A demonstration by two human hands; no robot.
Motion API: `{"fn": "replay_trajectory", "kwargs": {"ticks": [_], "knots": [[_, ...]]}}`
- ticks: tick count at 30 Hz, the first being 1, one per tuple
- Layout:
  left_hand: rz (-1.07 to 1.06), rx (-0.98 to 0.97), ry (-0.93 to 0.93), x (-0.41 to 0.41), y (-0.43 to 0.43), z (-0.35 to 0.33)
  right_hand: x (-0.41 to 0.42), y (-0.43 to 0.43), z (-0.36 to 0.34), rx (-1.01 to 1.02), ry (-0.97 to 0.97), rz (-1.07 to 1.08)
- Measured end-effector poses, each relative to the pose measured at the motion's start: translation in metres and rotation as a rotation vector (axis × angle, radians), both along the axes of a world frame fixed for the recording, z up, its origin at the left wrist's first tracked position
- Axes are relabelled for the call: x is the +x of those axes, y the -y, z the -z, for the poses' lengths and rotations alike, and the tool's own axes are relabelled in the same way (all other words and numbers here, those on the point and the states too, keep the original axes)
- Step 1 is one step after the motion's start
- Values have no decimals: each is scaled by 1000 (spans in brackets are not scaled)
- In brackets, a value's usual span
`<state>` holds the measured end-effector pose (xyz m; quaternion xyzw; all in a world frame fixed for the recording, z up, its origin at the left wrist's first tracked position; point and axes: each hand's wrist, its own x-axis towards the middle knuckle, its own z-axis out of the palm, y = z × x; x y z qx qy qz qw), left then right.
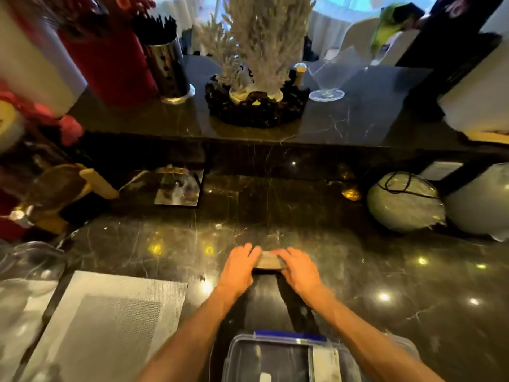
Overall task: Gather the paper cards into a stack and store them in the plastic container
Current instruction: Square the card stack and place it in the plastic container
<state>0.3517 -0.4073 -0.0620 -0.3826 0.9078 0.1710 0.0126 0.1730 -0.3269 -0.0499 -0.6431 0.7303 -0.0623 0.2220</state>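
Lying on the dark surface [358, 271], the card stack [269, 261] is being gripped between left hand [239, 267] and right hand [298, 268], beyond the plastic container [275, 357].

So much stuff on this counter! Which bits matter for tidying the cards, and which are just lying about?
Part of the job:
- stack of cards, pressed between the left hand and right hand
- plastic container with blue clip, nearest the person

Just lying about:
- grey placemat
- dried plant centrepiece
- martini glass
- metal straw holder
- round pale ball
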Motion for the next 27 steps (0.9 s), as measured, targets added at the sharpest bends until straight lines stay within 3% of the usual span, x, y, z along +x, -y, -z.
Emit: {"fn": "replay_trajectory", "kwargs": {"ticks": [2,5,8,14,18,20,24,26,27], "knots": [[39,26,3,14,-39,-3,13,-39,2,3,70,8],[68,90,199,22,-66,-24,22,-63,-14,77,121,9],[-5,333,270,18,-65,-61,14,-53,-57,196,221,-63],[-115,669,-113,21,-65,-158,-4,-36,-173,157,477,-140],[-224,670,-415,22,-96,-182,-4,-48,-213,137,538,-177],[-346,726,-514,23,-107,-178,7,-58,-205,71,660,-34],[-703,848,-726,21,-116,-167,41,-78,-162,36,1260,719],[-696,875,-696,11,-131,-157,68,-86,-147,133,1452,818],[-668,888,-666,7,-139,-153,77,-88,-144,156,1454,839]]}}
